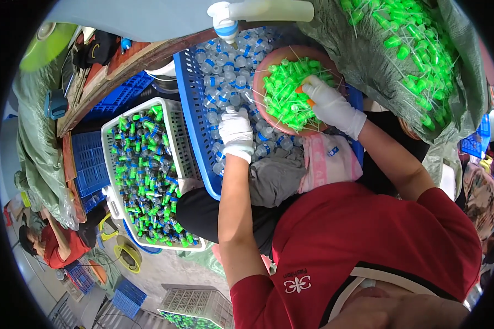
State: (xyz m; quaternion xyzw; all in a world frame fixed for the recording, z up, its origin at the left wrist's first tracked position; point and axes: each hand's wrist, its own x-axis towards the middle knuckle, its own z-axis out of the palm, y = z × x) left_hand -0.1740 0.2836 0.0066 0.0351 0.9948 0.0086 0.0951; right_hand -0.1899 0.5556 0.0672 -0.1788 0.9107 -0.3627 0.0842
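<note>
My left hand, in a white glove, is down among small clear bottles with blue bands in a blue basket. Its fingers curl inward, and whatever they grip is hidden under the hand. A pinkish round bowl rests over the basket's right side, heaped with green caps with thin white tubes. My right hand, also gloved, reaches into that heap from the right. Orange covers show on its fingertips, which are bent round a green cap.
Left of the basket, a white crate holds several bottles with green caps. A large grey-green bag of green caps opens at upper right. Cloths lie at the basket's near end. A white-and-blue nozzle hangs above. Another person sits far left.
</note>
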